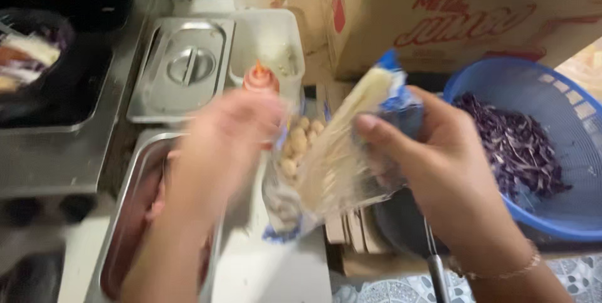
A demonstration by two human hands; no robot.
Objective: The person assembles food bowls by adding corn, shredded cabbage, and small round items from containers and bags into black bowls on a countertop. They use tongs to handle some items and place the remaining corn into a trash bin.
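**noodle_q:** ok starting at the fingers, what's each hand doing w/ the bag?

**wokside:** right hand [439, 171]: thumb on the near face, other fingers curled round the back, so it's pinching the clear crinkly plastic bag with blue printed edges [351, 152] at about its 3 o'clock side. Left hand [219, 146] is motion-blurred. It's up against the bag's 9 o'clock side, but I can't tell if the fingers are spread or clamped. Thin bracelet on the right wrist btw.

**noodle_q:** where's the bag sitting?

**wokside:** not sitting, it's held up mid-frame btwn both hands, tilted, top corner pointing to 1 o'clock. Small pale round balls [298, 143] are bunched in its left half.

**noodle_q:** how'd it handle?

**wokside:** imo light, floppy, prob slick film. The contents will roll and shift the weight, so better to grip the film by an edge or a gathered corner, not squeeze the balls.

**noodle_q:** around it?

**wokside:** orange-capped squeeze bottle [260, 77] just behind at 12. Lidded rectangular steel pan [185, 65] at 11, open steel tray [135, 215] under the left arm at 8. Blue plastic colander [564, 134] with shredded purple cabbage [514, 146] at 3. Big printed cardboard box [451, 15] at 1.
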